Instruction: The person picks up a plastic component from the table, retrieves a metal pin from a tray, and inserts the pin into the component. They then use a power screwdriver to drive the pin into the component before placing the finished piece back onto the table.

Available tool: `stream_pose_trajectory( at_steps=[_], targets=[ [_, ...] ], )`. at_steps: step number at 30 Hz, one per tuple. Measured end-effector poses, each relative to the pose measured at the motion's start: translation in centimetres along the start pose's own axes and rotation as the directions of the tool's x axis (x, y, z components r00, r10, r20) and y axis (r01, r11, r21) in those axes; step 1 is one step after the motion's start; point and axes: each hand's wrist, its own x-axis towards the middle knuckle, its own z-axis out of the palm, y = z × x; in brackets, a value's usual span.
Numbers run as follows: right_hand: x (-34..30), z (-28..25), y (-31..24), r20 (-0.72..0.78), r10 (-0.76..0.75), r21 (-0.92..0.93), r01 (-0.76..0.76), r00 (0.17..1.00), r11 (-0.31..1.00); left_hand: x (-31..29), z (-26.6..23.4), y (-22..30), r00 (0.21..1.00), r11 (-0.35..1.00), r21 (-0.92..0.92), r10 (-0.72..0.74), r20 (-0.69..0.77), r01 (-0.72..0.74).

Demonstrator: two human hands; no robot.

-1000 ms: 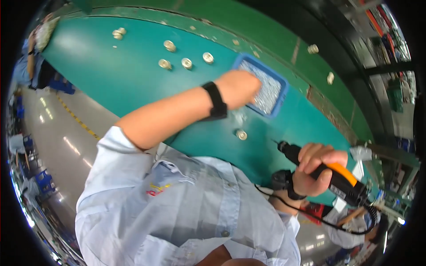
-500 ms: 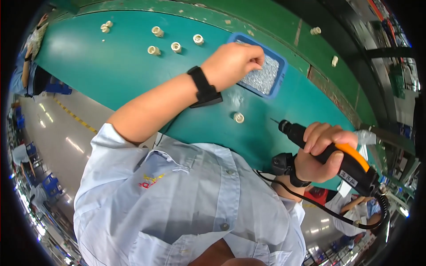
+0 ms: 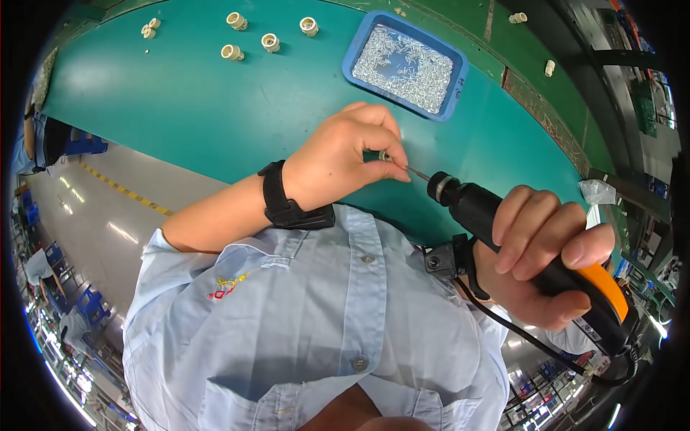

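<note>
My right hand (image 3: 539,248) is wrapped round a black and orange electric screwdriver (image 3: 481,208), its thin bit pointing left. At the bit's tip, the thumb and forefinger of my left hand (image 3: 348,147) are pinched together; whatever sits between them is too small to make out. A cream-coloured round fitting (image 3: 386,156) shows partly in the gap behind those fingers, mostly hidden by the hand. Beyond my left hand stands a blue tray (image 3: 350,61) holding many small silvery screw-like pieces (image 3: 424,90).
Several similar cream fittings (image 3: 270,42) stand at the far left of the green table (image 3: 187,108). Two more lie on the green ledge (image 3: 528,50) at the far right. A clear plastic bag (image 3: 597,192) sits at the right edge. The screwdriver's black cable (image 3: 517,334) loops below my right wrist.
My left hand has left the tray and come back toward me, to the fitting and the bit's tip. The screwdriver has shifted slightly left, its bit now meeting the left fingertips.
</note>
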Motion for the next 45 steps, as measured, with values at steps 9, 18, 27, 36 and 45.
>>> stream_pose_trajectory(
  at_steps=[9,18,27,36,45],
  targets=[
    [0.0,0.7,-0.1,0.031,0.040,0.000,-0.040,0.999,0.999,-0.4,-0.1,0.2,1.000,0.999,0.027,0.027,0.006,-0.027],
    [-0.4,0.3,-0.1,-0.022,0.162,-0.096,-0.163,0.987,0.982,0.1,0.4,-2.1,0.988,0.966,0.210,0.146,0.051,-0.154],
    [-1.2,0.7,1.3,-0.087,0.101,-0.107,-0.110,0.991,0.988,-0.8,2.1,-3.3,0.992,0.979,0.165,-0.123,-0.003,0.122],
    [-2.0,0.6,3.8,0.007,0.119,-0.273,-0.112,0.993,0.956,-0.8,2.3,-3.5,0.984,0.979,0.105,-0.170,-0.058,0.176],
    [-2.3,0.8,4.2,0.010,0.138,-0.285,-0.130,0.990,0.950,-0.9,2.4,-3.4,0.981,0.980,0.071,-0.182,-0.064,0.186]
  ],
)
